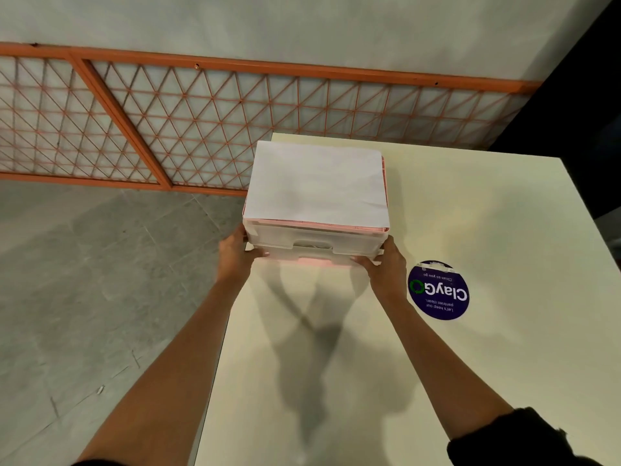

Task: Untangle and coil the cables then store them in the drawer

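With left hand (235, 253) and right hand (386, 265) each gripping a front bottom corner of the drawer (316, 235) at the table's (487, 348) far left corner, we seem to be positioning it; no cables show, so next we must find them or confirm they lie inside.

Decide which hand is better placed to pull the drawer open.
Probably the right hand: its fingers lie along the front of the drawer box, near the handle; the left hand grips the side corner.
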`<state>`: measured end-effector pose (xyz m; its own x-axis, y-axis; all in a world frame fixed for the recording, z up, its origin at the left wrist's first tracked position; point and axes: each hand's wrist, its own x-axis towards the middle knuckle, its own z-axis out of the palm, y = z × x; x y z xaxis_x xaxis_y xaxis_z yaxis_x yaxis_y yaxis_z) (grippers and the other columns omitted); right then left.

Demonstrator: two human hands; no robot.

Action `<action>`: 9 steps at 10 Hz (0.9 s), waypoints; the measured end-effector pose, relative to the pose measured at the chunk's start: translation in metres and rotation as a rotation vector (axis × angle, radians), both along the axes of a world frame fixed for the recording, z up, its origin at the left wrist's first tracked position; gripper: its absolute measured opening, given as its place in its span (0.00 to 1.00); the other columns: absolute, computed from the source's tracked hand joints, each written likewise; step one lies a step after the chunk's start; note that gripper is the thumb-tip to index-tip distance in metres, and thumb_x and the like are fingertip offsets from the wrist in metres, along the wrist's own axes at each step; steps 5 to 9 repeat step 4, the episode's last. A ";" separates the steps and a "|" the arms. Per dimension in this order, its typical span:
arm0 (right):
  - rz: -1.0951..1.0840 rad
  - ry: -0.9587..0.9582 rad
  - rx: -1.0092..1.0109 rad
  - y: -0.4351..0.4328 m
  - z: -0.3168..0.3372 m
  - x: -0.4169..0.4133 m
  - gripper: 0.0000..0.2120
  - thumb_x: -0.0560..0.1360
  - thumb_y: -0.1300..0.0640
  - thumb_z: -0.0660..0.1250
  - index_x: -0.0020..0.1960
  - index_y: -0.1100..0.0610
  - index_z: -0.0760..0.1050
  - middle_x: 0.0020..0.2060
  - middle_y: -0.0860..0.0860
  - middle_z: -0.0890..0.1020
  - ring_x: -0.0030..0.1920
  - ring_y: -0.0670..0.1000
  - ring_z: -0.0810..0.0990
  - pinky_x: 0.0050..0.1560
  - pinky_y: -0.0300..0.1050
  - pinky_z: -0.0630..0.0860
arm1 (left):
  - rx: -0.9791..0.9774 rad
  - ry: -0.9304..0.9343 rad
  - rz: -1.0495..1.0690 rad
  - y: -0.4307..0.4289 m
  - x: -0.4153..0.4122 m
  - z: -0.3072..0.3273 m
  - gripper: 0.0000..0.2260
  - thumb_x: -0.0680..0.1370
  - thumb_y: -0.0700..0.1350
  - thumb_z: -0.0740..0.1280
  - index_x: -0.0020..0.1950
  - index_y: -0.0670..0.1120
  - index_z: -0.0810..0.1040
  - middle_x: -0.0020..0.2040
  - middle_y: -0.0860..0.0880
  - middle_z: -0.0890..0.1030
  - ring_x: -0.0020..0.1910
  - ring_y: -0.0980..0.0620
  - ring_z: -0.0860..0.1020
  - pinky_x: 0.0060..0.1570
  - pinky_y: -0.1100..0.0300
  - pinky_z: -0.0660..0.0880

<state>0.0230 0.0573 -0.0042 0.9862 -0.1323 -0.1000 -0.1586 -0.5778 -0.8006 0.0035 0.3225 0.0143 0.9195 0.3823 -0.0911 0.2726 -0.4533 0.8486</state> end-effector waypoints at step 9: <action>0.113 0.137 -0.169 -0.016 0.020 -0.015 0.23 0.77 0.52 0.66 0.66 0.62 0.66 0.63 0.57 0.74 0.61 0.57 0.75 0.55 0.53 0.74 | 0.392 0.343 0.049 -0.066 -0.044 -0.008 0.21 0.79 0.43 0.64 0.67 0.35 0.62 0.66 0.38 0.67 0.66 0.40 0.67 0.59 0.50 0.69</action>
